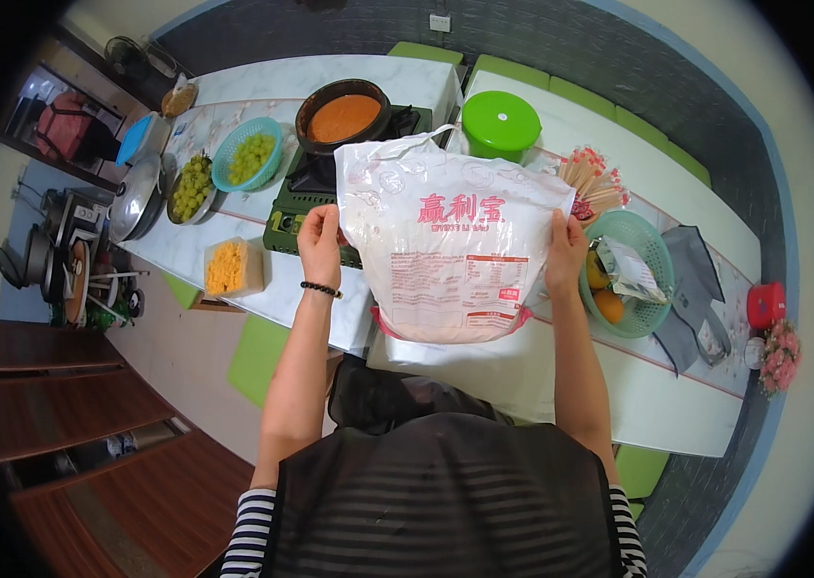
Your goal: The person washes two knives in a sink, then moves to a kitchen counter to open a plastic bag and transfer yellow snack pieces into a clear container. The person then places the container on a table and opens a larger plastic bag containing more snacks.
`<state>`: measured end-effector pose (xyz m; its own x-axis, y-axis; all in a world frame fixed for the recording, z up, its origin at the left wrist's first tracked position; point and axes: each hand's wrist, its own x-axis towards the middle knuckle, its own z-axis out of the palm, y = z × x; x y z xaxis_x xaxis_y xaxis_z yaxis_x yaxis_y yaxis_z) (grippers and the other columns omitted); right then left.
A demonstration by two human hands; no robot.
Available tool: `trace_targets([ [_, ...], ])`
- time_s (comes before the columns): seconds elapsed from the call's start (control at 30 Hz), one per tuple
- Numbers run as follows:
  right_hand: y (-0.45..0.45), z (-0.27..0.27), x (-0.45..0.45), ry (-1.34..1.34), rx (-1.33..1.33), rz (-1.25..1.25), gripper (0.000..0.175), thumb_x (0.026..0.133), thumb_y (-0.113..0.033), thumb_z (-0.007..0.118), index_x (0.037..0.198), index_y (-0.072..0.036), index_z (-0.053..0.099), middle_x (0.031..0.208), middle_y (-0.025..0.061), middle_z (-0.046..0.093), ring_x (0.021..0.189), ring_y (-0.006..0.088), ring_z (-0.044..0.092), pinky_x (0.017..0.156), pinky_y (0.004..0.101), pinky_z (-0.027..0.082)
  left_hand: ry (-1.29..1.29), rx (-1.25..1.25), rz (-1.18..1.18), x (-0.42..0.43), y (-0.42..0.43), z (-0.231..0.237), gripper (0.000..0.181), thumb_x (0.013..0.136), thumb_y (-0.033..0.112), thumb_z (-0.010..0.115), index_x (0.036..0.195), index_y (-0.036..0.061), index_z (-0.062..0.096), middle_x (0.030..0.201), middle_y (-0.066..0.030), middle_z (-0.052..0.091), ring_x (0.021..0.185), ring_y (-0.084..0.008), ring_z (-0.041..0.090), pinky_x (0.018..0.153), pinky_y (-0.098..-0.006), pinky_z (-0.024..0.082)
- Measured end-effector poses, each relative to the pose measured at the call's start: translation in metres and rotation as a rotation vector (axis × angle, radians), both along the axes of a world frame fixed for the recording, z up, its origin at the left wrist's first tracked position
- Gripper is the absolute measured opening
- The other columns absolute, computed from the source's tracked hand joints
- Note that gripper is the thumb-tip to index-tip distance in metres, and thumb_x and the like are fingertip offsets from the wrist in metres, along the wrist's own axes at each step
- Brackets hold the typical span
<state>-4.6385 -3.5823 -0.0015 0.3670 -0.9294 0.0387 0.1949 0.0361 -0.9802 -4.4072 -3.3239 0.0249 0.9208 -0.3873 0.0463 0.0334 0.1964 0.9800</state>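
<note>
A white plastic bag [443,195] with red printing hangs upright in front of me, something pale filling its lower part. My left hand [321,233] grips its upper left edge, and my right hand [565,242] pinches the upper right edge. Behind the bag, a dark pot [303,115] of orange-brown sauce [349,119] sits on a green portable gas stove [284,209]. A tub with a bright green lid [500,119] stands just beyond the bag. To the right of it, a bundle of wooden sticks [591,180] with red tips is partly hidden by my right hand and the bag.
Left on the marble-patterned table [306,311] are a container of yellow shreds [226,267], a turquoise basket [273,159] of green grapes, a bowl of grapes [190,188] and a lidded pan [136,199]. Rightward are a green basket [656,318] holding fruit and a packet, and grey cloth [695,289].
</note>
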Motion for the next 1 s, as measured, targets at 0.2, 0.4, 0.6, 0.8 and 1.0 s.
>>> trace_targets([
  [0.2,-0.006,-0.009,-0.002,0.018,0.009,-0.003,0.023,0.093,-0.022,0.057,0.078,-0.005,0.060,0.066,-0.0096,0.045,0.059,0.0002,0.035,0.051,0.0191,0.027,-0.009,0.097,-0.148,-0.038,0.029,-0.012,0.013,0.092,0.013,0.058,0.095,0.0011,0.062,0.080,-0.0005,0.062,0.072,-0.0072,0.056,0.067,-0.0222,0.047],
  [0.4,-0.010,-0.019,-0.005,-0.069,0.095,0.074,0.020,0.094,-0.017,0.056,0.098,0.001,0.064,0.084,-0.0039,0.061,0.072,0.0021,0.050,0.065,0.0181,0.040,0.015,0.157,-0.241,-0.044,0.030,-0.027,0.013,0.089,0.007,0.060,0.100,-0.0004,0.062,0.089,-0.0017,0.065,0.080,-0.0082,0.059,0.074,-0.0248,0.049],
  [0.6,-0.005,-0.013,-0.008,-0.037,0.100,0.066,0.022,0.093,-0.021,0.057,0.092,0.001,0.063,0.078,-0.0038,0.059,0.065,0.0017,0.047,0.057,0.0186,0.038,-0.033,0.207,-0.165,-0.049,0.029,-0.023,0.008,0.090,0.006,0.058,0.092,-0.0015,0.061,0.079,0.0004,0.061,0.073,-0.0063,0.055,0.069,-0.0214,0.046],
  [0.8,0.013,0.000,-0.041,-0.067,0.251,0.165,0.020,0.091,-0.017,0.056,0.098,0.001,0.061,0.084,0.0018,0.063,0.072,0.0079,0.057,0.063,0.0216,0.045,-0.059,0.177,-0.171,-0.060,0.036,-0.027,0.008,0.092,0.008,0.055,0.093,0.0001,0.056,0.081,0.0009,0.057,0.076,-0.0057,0.052,0.069,-0.0214,0.045],
  [1.0,0.038,-0.003,-0.057,-0.047,0.349,0.188,0.019,0.090,-0.012,0.052,0.098,0.003,0.060,0.088,0.0048,0.064,0.075,0.0113,0.061,0.070,0.0229,0.050,-0.058,0.182,-0.237,-0.068,0.044,-0.036,0.010,0.090,0.002,0.057,0.099,0.0000,0.056,0.088,0.0016,0.056,0.081,-0.0055,0.053,0.073,-0.0205,0.044],
])
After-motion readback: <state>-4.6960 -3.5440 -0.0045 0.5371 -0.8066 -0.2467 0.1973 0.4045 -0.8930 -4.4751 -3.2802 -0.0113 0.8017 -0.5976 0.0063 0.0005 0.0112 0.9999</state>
